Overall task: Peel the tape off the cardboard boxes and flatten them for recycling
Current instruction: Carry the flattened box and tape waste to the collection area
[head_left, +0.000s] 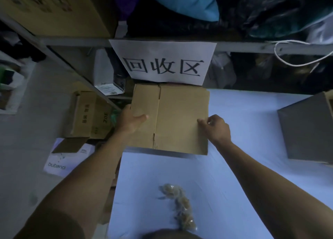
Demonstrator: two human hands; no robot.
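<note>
Your left hand grips the left edge of the flattened cardboard box: thumb lies flat on top of the panel, pointing right, the other fingers go under the edge and are hidden. Your right hand has its fingers curled tight, tips pressed down on the box's top face near its right side; whether they pinch anything there, cannot tell.

Both forearms reach forward from the bottom corners, converging on the box; wrists roughly level with the panel.

The box lies flat at the far end of the pale blue table, its far edge tucked just below a white paper sign with large black characters hanging from a shelf rail. A crumpled wad of peeled tape sits on the table near you, well apart from the box. A grey box stands at right, cut off by the frame. More cardboard boxes lie on the floor left. Lighting dim; shelf contents hard to make out.
</note>
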